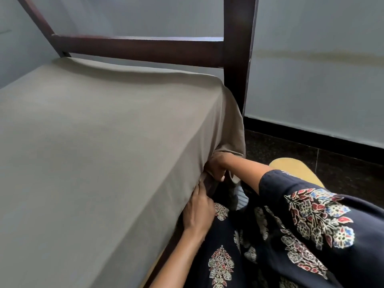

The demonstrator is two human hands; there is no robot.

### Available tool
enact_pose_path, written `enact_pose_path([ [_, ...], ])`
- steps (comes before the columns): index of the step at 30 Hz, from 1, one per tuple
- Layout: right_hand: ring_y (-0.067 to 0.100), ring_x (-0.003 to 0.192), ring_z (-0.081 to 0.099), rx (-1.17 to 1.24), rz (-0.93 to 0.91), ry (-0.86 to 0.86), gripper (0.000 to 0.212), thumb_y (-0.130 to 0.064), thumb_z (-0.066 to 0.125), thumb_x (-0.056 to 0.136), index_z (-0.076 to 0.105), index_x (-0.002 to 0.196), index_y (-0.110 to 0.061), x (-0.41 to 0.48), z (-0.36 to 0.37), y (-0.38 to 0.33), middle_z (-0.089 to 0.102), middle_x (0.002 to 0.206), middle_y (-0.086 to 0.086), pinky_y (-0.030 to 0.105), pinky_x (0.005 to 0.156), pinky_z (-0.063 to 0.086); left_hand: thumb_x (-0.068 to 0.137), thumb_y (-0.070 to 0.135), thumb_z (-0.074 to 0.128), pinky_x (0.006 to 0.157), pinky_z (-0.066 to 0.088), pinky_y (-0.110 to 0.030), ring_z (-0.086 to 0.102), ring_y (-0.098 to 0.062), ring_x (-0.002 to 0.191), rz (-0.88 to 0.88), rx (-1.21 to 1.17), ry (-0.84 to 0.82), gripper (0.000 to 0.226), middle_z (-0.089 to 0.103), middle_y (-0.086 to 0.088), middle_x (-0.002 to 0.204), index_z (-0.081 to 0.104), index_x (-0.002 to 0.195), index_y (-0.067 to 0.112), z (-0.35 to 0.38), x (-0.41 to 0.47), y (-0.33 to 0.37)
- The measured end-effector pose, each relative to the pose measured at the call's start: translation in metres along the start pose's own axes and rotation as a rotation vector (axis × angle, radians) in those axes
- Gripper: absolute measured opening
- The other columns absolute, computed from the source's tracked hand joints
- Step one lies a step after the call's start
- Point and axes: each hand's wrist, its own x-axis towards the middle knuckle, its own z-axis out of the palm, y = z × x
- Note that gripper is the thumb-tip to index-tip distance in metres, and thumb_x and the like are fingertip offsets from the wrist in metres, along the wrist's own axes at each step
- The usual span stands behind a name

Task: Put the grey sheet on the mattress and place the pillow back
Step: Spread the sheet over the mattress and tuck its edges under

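Fingers [220,177] of the right hand [216,166] are curled tight round a bunched fold of the plain grey fabric sheet [108,129], down at the corner of the bed next to the dark wooden bed post [239,59]. The left hand [198,210] sits just beside it. Its fingers are mostly straight, with the tips pushed against the sheet's edge along the side of the mattress. That looks like pressing rather than gripping, as far as I can make out.

Progress-wise, I'd say the sheet half is mostly there. It lies flat and smooth over all of the bed top that's in view, runs up under the dark wooden crossbar [137,46] at the far end, and drops down the near side. This corner is the loose bit, with a flap hanging bunched above the right hand, so my guess is it's being tucked in now. The other corners are out of shot, so no idea about those.

The pillow isn't anywhere in view, and nothing rests on the sheet, so I reckon that part hasn't been done yet. A yellow rounded thing [295,169] sits on the dark floor behind the right arm, but I can't tell what it is.
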Motion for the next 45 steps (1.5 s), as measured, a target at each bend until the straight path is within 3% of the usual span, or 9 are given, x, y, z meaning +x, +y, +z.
enact_pose_path([
  [3,0.022,0.068,0.057,-0.023,-0.049,0.03,0.015,-0.019,0.067,0.07,0.053,0.065,-0.017,-0.001,0.001,0.003,0.056,0.066,0.003,0.022,0.062,0.043,0.074,0.02,0.03,0.074,0.056,-0.029,0.069,-0.02,0.098,0.009,-0.062,-0.001,0.056,0.068,-0.009,0.116,0.069,0.111,0.005,-0.006,-0.001,0.016],
  [8,0.024,0.095,0.064,0.014,-0.146,0.114,0.024,-0.024,0.068,0.071,0.064,0.094,-0.016,0.008,0.016,0.011,0.069,0.1,0.006,0.025,0.075,0.046,0.091,0.008,0.037,0.104,0.032,-0.023,0.044,-0.021,0.131,-0.096,-0.199,-0.025,0.051,0.042,-0.013,0.146,0.04,0.142,0.002,-0.015,0.026,0.034],
  [16,0.025,0.127,0.046,0.138,-0.261,0.34,0.064,-0.019,0.066,0.076,0.046,0.137,-0.015,-0.013,0.041,0.041,0.051,0.138,0.009,0.032,0.106,0.032,0.093,0.008,0.041,0.11,0.021,-0.018,0.036,-0.015,0.137,-0.225,-0.296,-0.086,0.054,0.037,-0.003,0.15,0.035,0.146,0.014,-0.004,0.039,0.033],
  [19,0.02,0.105,0.063,0.732,-0.239,0.551,0.041,-0.012,0.062,0.075,0.067,0.115,-0.019,-0.016,0.06,0.055,0.07,0.111,0.003,0.034,0.092,0.047,0.092,0.018,0.044,0.112,0.024,-0.028,0.032,-0.02,0.139,-0.246,-0.199,-0.168,0.059,0.032,-0.004,0.153,0.028,0.148,0.015,0.001,0.047,0.041],
  [22,0.016,0.086,0.066,1.299,0.199,0.945,0.016,-0.013,0.061,0.078,0.073,0.087,-0.019,-0.013,0.064,0.07,0.072,0.085,-0.002,0.033,0.078,0.052,0.094,0.029,0.044,0.113,0.02,-0.036,0.027,-0.024,0.141,-0.371,-0.127,-0.27,0.063,0.024,-0.004,0.156,0.02,0.15,0.014,0.001,0.064,0.055],
  [25,0.025,0.077,0.068,1.501,0.266,0.805,0.004,-0.022,0.066,0.081,0.063,0.078,-0.024,0.002,0.058,0.072,0.071,0.078,0.006,0.045,0.073,0.056,0.094,0.034,0.043,0.114,0.017,-0.04,0.02,-0.025,0.143,-0.408,-0.071,-0.338,0.067,0.017,-0.003,0.157,0.012,0.151,0.017,0.0,0.072,0.064],
  [31,0.032,0.09,0.062,1.188,0.437,0.882,0.016,-0.021,0.055,0.086,0.069,0.083,-0.013,0.01,0.053,0.069,0.07,0.089,0.014,0.034,0.067,0.045,0.093,0.03,0.044,0.115,0.014,-0.043,0.012,-0.024,0.145,-0.357,0.043,-0.318,0.074,0.007,-0.005,0.159,0.002,0.152,0.015,0.004,0.066,0.063],
  [37,0.032,0.099,0.062,1.441,0.52,0.868,0.018,-0.015,0.054,0.083,0.066,0.095,-0.01,0.018,0.052,0.051,0.069,0.101,0.014,0.035,0.078,0.047,0.093,0.033,0.046,0.117,0.01,-0.043,0.006,-0.024,0.146,-0.336,0.054,-0.37,0.079,0.002,-0.006,0.16,-0.002,0.152,0.013,0.003,0.066,0.059],
  [45,0.034,0.104,0.061,1.133,0.537,0.727,0.025,-0.022,0.056,0.084,0.067,0.105,-0.012,0.015,0.05,0.063,0.066,0.11,0.013,0.036,0.076,0.048,0.095,0.022,0.042,0.104,0.036,-0.042,0.039,-0.028,0.134,-0.334,0.136,-0.286,0.06,0.034,-0.014,0.149,0.018,0.15,0.015,-0.001,0.074,0.071],
])
